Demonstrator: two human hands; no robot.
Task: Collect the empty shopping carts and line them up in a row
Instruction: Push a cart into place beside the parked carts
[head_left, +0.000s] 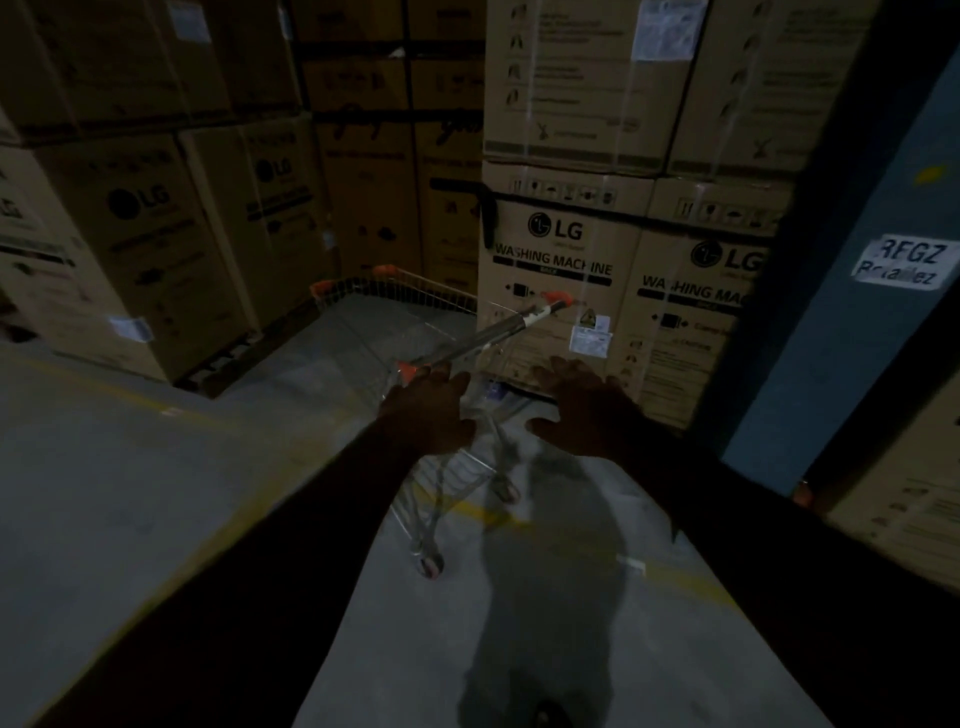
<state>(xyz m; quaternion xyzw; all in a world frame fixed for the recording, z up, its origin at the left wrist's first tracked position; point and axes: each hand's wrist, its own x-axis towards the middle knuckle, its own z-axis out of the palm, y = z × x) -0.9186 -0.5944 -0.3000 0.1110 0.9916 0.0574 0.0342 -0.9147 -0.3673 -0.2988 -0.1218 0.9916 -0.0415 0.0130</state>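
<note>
pretty early days on this one imo: only one shopping cart (400, 317) in view, empty, parked in the dim gap between the stacked lg washing machine boxes (556, 280), with no row of carts anywhere in shot. the left hand (426, 410) and right hand (582, 410) both reach toward its handle (511, 322) with fingers spread apart, gripping nothing, the left one right by the bar's orange end. so grabbing it, pulling it out and lining it up all looks left to do.
</note>
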